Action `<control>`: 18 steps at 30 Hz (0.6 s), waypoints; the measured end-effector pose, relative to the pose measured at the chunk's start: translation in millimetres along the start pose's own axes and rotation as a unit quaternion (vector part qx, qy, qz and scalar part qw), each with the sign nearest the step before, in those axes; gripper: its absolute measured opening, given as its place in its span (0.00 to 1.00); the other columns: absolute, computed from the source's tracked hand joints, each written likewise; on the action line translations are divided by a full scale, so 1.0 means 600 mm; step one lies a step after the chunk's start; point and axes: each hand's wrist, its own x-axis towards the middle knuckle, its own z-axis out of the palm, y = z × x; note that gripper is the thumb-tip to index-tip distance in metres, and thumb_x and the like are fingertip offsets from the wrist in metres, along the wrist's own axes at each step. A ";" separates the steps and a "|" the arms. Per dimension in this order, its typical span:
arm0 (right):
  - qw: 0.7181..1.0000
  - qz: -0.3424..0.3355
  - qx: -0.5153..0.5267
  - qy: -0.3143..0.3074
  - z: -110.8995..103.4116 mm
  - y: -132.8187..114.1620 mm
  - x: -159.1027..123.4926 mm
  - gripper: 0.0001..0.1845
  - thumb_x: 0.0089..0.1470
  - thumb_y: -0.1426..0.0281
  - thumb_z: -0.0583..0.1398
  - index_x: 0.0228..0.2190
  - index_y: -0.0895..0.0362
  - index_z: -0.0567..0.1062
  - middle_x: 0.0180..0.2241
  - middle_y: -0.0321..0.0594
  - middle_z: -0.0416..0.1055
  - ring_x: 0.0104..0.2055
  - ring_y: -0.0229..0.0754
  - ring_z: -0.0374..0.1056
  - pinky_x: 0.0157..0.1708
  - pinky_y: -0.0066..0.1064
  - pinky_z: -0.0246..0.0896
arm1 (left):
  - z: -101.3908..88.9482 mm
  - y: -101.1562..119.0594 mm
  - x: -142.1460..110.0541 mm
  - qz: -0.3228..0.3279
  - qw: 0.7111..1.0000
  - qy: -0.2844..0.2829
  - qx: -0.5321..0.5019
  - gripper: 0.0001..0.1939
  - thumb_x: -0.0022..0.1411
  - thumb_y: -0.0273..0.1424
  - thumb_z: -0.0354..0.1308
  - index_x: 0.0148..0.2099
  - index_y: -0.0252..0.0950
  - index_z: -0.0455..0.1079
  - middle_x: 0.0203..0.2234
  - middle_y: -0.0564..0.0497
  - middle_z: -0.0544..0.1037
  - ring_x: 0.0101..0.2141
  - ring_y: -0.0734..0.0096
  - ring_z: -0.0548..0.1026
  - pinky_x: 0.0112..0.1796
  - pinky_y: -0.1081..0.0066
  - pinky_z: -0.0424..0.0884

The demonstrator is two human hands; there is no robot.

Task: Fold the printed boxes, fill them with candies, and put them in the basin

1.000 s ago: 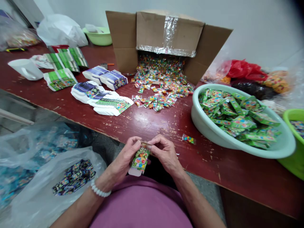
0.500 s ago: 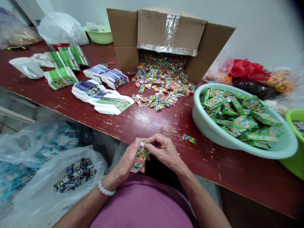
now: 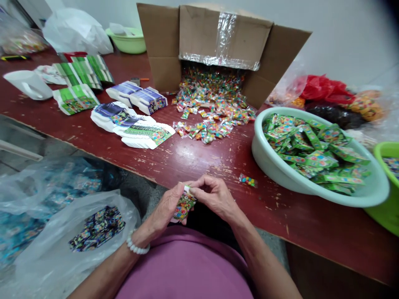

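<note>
A small green candy box [image 3: 184,206] is held between my two hands, just off the table's front edge. My left hand [image 3: 166,207] is closed around its left side, thumb near the top. With bent fingers my right hand [image 3: 215,194] pinches the white flap [image 3: 187,189] at its upper end. Whether anything is inside the box is hidden. One clear packet of coloured candies [image 3: 248,180] lies on the table to the right of my hands. Flat printed cartons, green [image 3: 149,133] and purple [image 3: 116,114], lie fanned out beyond my left hand.
A cardboard box [image 3: 224,37] on its side spills candy packets [image 3: 212,118] onto the red table [image 3: 205,162]. To the right stands a pale basin [image 3: 280,178] of green boxes. Bundled cartons [image 3: 76,99] and a white mug [image 3: 29,85] sit left; a plastic bag [image 3: 52,236] is below.
Both hands keep their hold on the candy box, with only slight finger movement at its flap. The whole view has shifted a little.
</note>
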 end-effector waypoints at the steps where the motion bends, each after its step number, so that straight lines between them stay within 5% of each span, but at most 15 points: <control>1: 0.999 -0.023 -0.028 0.001 0.000 0.000 -0.004 0.09 0.55 0.63 0.65 0.29 0.57 0.78 0.33 0.39 0.79 0.29 0.37 0.72 0.28 0.28 0.68 | 0.001 0.000 0.000 0.000 1.000 0.003 -0.005 0.36 0.67 0.56 0.46 0.65 0.35 0.66 0.27 0.49 0.75 0.21 0.72 0.72 0.21 0.73 0.72; 4: 0.992 -0.079 -0.100 0.024 0.001 0.005 -0.013 0.08 0.58 0.65 0.62 0.30 0.56 0.78 0.37 0.40 0.79 0.33 0.38 0.71 0.33 0.29 0.67 | 0.003 0.000 0.000 -0.004 1.000 0.013 0.001 0.36 0.67 0.55 0.47 0.64 0.35 0.67 0.27 0.49 0.75 0.23 0.71 0.72 0.20 0.74 0.72; 8: 0.984 -0.069 -0.146 0.076 0.001 0.010 -0.014 0.07 0.55 0.67 0.64 0.28 0.56 0.77 0.29 0.37 0.77 0.28 0.37 0.67 0.29 0.28 0.62 | 0.006 0.010 0.002 0.016 0.999 0.006 0.050 0.33 0.67 0.53 0.49 0.63 0.37 0.69 0.36 0.46 0.77 0.28 0.70 0.72 0.21 0.75 0.73; 13: 0.990 -0.059 -0.121 0.038 -0.008 -0.003 0.000 0.06 0.56 0.68 0.64 0.35 0.54 0.82 0.36 0.41 0.80 0.34 0.41 0.72 0.35 0.32 0.67 | 0.005 0.025 0.007 0.017 0.997 -0.019 0.068 0.33 0.69 0.54 0.44 0.63 0.38 0.70 0.30 0.48 0.75 0.23 0.74 0.69 0.20 0.76 0.70; 18: 0.991 -0.066 -0.116 0.014 -0.006 -0.018 0.004 0.05 0.56 0.68 0.65 0.33 0.53 0.84 0.35 0.41 0.80 0.38 0.43 0.74 0.40 0.34 0.68 | 0.001 0.020 0.017 -0.014 0.999 0.016 0.048 0.39 0.64 0.60 0.46 0.59 0.34 0.74 0.23 0.49 0.74 0.19 0.73 0.70 0.17 0.75 0.69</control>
